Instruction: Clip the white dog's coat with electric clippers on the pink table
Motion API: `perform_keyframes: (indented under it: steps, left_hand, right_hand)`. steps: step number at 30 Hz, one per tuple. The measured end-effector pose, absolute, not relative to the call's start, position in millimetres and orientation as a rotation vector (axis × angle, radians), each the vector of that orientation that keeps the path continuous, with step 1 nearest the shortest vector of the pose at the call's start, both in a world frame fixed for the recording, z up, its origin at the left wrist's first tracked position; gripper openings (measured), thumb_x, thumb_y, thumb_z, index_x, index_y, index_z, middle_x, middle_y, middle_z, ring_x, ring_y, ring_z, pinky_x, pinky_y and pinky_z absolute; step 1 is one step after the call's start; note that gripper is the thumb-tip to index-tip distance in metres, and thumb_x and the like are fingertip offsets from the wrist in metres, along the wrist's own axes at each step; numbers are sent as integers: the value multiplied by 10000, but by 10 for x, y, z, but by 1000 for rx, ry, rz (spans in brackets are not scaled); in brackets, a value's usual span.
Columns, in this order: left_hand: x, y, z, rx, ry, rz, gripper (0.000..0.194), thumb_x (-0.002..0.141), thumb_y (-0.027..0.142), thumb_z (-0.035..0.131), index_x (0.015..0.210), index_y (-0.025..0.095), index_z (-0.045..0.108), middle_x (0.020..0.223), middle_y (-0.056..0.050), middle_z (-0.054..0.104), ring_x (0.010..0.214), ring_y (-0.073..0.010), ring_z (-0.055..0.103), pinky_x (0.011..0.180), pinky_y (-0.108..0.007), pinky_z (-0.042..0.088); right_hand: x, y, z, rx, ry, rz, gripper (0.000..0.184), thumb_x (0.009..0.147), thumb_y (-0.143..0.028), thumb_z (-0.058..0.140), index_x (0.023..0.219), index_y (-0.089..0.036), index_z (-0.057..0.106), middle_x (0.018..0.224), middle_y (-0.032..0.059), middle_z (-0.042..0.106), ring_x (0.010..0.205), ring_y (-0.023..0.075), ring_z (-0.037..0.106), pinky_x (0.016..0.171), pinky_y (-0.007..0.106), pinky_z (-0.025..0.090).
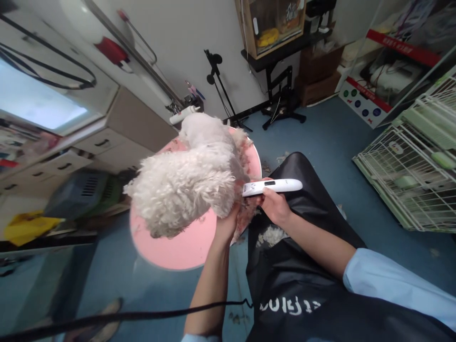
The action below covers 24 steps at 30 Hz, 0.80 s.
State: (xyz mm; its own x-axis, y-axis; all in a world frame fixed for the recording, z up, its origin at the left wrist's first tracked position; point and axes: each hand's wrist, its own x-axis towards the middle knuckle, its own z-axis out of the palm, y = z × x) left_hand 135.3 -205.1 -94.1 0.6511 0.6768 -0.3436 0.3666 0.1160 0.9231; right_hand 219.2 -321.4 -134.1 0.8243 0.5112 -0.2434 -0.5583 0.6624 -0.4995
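Note:
A white curly-coated dog (178, 180) is on a round pink table (178, 251). Its rear part toward the wall is clipped short, while the near part keeps long fur. My right hand (272, 202) is closed around a white hair clipper (285, 185), whose blade end touches or nearly touches the dog's right edge. Against the dog's underside on that same edge rests my left hand (229, 223); fur hides its fingers, so its grip does not show. Cut hair (244, 216) lies on the table's right side, and a clump of fur (272, 235) sits on my black apron (320, 289).
A metal pole (135, 52) rises behind the table. Drawers (103, 142) and a blue-grey pet carrier (83, 190) stand left. Wire cages (416, 166) are at right. A black stand (224, 90) is by the wall, and a dark cord (142, 313) crosses the foreground.

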Motion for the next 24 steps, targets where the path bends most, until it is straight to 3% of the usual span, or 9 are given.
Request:
perform_keyframes:
  steps: [4, 9, 15, 24]
  left_hand:
    - [1359, -2052, -993, 1472, 887, 283, 392, 766, 292, 719, 1145, 195, 698, 1282, -84, 690, 1282, -286, 576, 1112, -437, 412]
    - [1377, -2092, -985, 1442, 772, 271, 377, 758, 292, 717, 1125, 208, 705, 1257, -71, 704, 1265, -274, 592, 1101, -417, 425]
    - [1361, -2083, -1009, 1374, 736, 244, 376, 749, 328, 736, 1097, 192, 704, 1218, -94, 720, 1258, -287, 596, 1063, -426, 467]
    - [1375, -2139, -886, 1454, 702, 228, 302, 732, 304, 734, 1024, 226, 729, 1201, -56, 724, 1340, -304, 513, 1072, -414, 473]
  right_hand:
    - [2227, -3216, -1424, -626, 171, 630, 374, 600, -296, 762, 906, -241, 556, 872, -6, 765, 454, 77, 508, 404, 202, 396]
    - [2240, -3196, -1448, -605, 168, 747, 331, 630, -320, 756, 902, -232, 588, 908, 9, 764, 532, 112, 574, 438, 229, 445]
    - [2273, -3232, -1439, -564, 186, 736, 261, 568, -286, 699, 785, -223, 568, 815, 18, 775, 424, 82, 464, 375, 204, 361]
    - [2280, -3267, -1433, -624, 53, 767, 312, 568, -309, 697, 838, -225, 565, 850, 39, 778, 433, 101, 496, 391, 227, 406]
